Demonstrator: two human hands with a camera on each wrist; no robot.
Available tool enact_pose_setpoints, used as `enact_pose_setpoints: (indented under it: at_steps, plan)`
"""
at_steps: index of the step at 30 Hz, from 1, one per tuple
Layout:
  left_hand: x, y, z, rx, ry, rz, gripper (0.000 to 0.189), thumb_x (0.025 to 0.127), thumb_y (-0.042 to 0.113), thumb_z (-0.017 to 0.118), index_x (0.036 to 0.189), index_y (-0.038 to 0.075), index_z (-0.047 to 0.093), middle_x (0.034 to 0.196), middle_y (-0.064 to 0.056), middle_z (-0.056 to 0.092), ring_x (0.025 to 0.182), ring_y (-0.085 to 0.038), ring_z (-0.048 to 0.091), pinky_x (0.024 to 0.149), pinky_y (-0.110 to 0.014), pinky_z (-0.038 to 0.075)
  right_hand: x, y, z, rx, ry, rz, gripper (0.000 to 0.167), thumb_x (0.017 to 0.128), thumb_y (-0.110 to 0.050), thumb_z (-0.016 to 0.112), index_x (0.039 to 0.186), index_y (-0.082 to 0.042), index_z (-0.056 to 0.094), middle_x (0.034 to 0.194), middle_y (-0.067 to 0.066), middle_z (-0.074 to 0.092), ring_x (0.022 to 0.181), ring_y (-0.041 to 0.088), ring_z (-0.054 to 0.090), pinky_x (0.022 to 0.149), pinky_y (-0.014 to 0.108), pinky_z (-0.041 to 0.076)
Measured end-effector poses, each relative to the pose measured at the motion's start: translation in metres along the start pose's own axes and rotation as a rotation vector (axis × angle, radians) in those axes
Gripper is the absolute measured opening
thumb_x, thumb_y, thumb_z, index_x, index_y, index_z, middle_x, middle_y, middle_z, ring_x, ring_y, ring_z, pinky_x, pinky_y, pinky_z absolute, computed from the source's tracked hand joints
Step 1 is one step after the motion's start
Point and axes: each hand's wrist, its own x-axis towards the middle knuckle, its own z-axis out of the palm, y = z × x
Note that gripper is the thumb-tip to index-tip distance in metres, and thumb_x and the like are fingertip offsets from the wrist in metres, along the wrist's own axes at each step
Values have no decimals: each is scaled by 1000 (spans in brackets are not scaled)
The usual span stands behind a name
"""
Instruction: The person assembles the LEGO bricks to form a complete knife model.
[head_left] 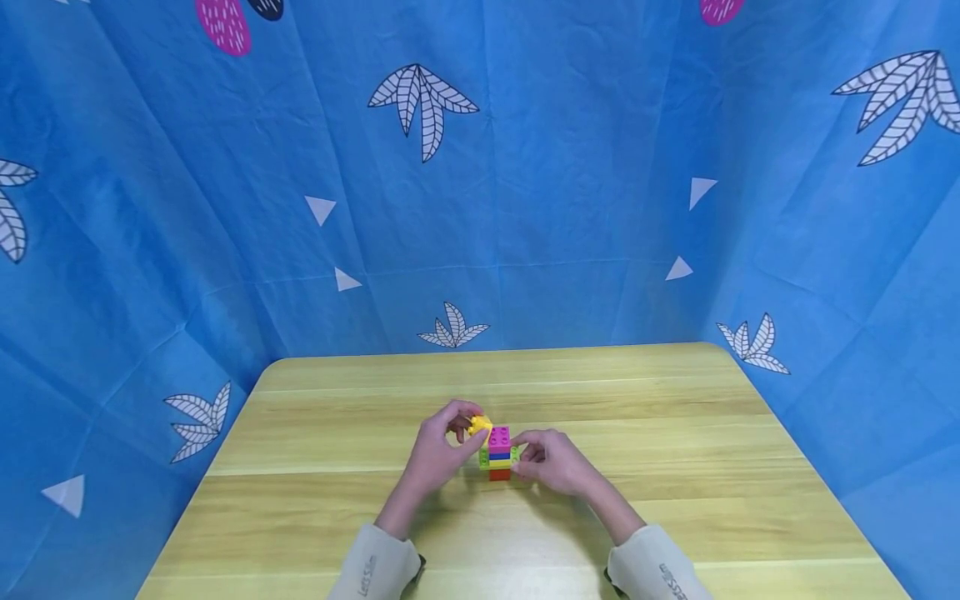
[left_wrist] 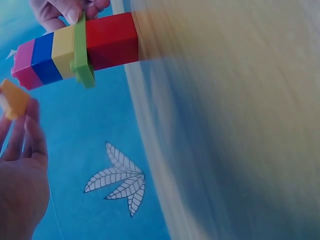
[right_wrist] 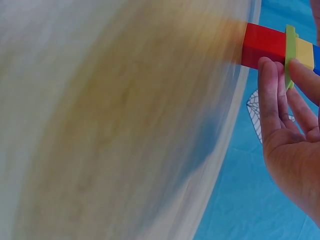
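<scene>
A tower of toy building blocks stands on the table, with a red block [left_wrist: 112, 40] at the bottom. Above it come a wide light-green plate [left_wrist: 82, 55], a yellow block [left_wrist: 63, 51], a blue block [left_wrist: 46, 59] and a pink block [head_left: 499, 437] with studs on top. My left hand [head_left: 441, 450] pinches a yellow-orange block [head_left: 481, 426] between thumb and fingers, just left of the pink block. On the other side, my right hand [head_left: 557, 463] holds the green plate's right end, thumb and fingertips against it and close by the red block.
The wooden table [head_left: 322, 417] spreads around the tower on every side. A blue patterned curtain [head_left: 525, 183] hangs behind the table and along both sides.
</scene>
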Motion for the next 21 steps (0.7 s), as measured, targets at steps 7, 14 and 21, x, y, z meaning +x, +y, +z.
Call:
enact_pose_setpoints:
  at_steps: [7, 14, 21]
  plan:
    - [-1, 4, 3, 7, 20, 20, 25, 91, 23, 81, 113, 19, 72, 97, 7, 71, 84, -12, 62, 72, -28, 56, 0, 0, -1, 6, 0, -2, 37, 92, -11, 77, 127, -1, 68, 88, 1, 71, 81, 14, 67, 73, 23, 59]
    - [-1, 6, 6, 28, 21, 25, 24, 92, 27, 80, 112, 19, 72, 97, 10, 69, 83, -19, 62, 70, -28, 54, 0, -1, -1, -3, 2, -3, 36, 93, -11, 76, 127, -2, 69, 89, 1, 71, 82, 14, 67, 74, 23, 59]
    - [0, 4, 10, 19, 29, 50, 25, 92, 31, 81, 113, 22, 72, 98, 9, 68, 81, -10, 59, 70, -29, 55, 0, -2, 0, -2, 2, -2, 36, 93, -12, 77, 127, -1, 69, 90, 1, 71, 82, 14, 67, 74, 23, 59]
